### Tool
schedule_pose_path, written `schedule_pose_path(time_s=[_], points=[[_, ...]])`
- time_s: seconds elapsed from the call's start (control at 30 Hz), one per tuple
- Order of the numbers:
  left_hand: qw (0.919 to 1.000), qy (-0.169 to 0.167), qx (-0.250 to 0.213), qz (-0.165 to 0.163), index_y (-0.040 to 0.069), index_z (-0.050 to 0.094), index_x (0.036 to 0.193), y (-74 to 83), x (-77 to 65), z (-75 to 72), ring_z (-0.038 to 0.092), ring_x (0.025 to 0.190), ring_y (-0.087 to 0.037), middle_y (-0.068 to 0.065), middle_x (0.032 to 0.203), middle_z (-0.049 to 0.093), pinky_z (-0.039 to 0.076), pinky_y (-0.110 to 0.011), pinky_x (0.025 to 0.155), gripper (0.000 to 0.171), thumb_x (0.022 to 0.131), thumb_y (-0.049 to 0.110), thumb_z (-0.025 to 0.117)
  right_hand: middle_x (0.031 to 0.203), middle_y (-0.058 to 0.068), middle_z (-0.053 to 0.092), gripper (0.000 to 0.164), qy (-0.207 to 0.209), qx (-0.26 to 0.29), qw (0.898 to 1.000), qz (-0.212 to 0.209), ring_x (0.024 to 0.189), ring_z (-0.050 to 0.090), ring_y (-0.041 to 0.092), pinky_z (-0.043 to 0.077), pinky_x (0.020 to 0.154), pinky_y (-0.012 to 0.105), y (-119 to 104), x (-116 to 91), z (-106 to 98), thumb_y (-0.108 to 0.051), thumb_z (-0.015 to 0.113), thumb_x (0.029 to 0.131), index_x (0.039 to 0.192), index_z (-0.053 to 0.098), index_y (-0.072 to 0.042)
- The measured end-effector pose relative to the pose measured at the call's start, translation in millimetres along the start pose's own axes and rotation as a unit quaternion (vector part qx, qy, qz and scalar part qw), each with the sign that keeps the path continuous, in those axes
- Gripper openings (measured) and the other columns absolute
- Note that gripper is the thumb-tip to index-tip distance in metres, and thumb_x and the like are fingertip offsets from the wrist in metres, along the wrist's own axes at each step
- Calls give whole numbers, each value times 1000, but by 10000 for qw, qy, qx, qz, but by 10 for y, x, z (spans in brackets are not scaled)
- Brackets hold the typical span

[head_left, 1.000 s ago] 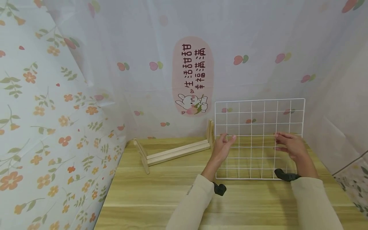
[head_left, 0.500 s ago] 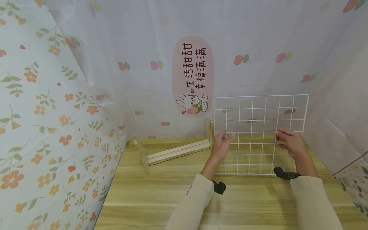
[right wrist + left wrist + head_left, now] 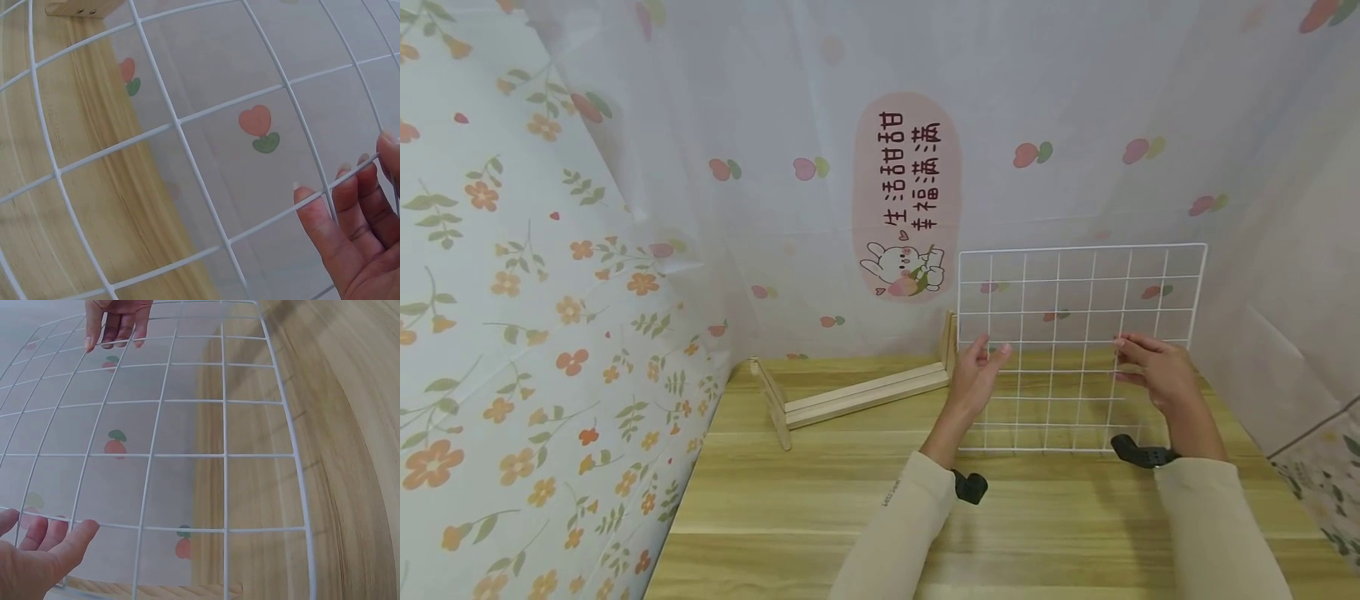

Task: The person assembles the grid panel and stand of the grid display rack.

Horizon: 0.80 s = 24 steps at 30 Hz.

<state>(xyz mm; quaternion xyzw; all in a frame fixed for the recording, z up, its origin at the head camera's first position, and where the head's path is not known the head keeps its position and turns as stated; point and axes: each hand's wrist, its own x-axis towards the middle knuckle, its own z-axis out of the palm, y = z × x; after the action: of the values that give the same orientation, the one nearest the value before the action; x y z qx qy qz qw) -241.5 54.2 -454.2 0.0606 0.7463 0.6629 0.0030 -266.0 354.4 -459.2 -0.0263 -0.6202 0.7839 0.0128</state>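
Note:
A white wire grid panel (image 3: 1067, 312) stands upright over the right part of the table, held between both hands. My left hand (image 3: 973, 383) grips its left side, thumb in front and fingers behind the wires; the left wrist view shows the thumb and fingers (image 3: 45, 532) around a wire. On the right, my right hand (image 3: 1161, 375) pinches wires between thumb and fingers, and in the right wrist view its fingers (image 3: 369, 212) sit behind and around a crossing. Just left of the panel lies a wooden stand (image 3: 865, 393), a long bar joining two end pieces.
The wood-grain table (image 3: 790, 517) meets a white printed cloth (image 3: 775, 208) at the back, and a floral cloth (image 3: 550, 350) rises at the left. The stand's right end piece (image 3: 949, 346) is close beside the panel's left edge.
Both hands have raised the grid panel slightly, so its top and bottom edges sit higher in the head view. Its tilt has shifted a little. The wooden stand has stayed put.

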Motion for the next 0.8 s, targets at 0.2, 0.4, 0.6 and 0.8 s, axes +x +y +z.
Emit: schedule_pose_path(time_s=[0.2, 0.4, 0.6, 0.8], points=[[10000, 12, -1, -18, 8, 46, 144, 0, 0, -13, 49, 105, -13, 0, 112, 50, 44, -33, 93, 66, 94, 50, 55, 83, -5, 71, 15, 22, 100, 9999, -21, 71, 65, 10, 58, 59, 30, 8, 10, 14, -4, 64, 92, 89, 76, -12], [10000, -14, 78, -53, 13, 46, 145, 0, -21, -22, 48, 111, -14, 1, 118, 50, 44, -35, 94, 65, 94, 53, 53, 85, -4, 73, 13, 46, 333, 9994, -62, 72, 66, 10, 58, 60, 32, 26, 16, 3, -2, 65, 90, 91, 76, -9], [9999, 20, 96, 35, 15, 47, 144, -21, -27, -19, 49, 114, -16, -12, 129, 51, 44, -35, 93, 64, 94, 55, 51, 88, -3, 74, 11, 78, 533, 9983, -233, 74, 66, 12, 58, 60, 31, 33, 12, 11, 0, 65, 90, 93, 75, -5], [9999, 116, -36, 16, 17, 49, 142, -36, -34, -19, 50, 115, -16, -3, 124, 52, 45, -37, 94, 62, 93, 54, 53, 89, -2, 74, 11, 54, 571, 9978, -332, 75, 66, 12, 58, 61, 31, 37, -8, 21, 0, 65, 90, 95, 74, -3]])
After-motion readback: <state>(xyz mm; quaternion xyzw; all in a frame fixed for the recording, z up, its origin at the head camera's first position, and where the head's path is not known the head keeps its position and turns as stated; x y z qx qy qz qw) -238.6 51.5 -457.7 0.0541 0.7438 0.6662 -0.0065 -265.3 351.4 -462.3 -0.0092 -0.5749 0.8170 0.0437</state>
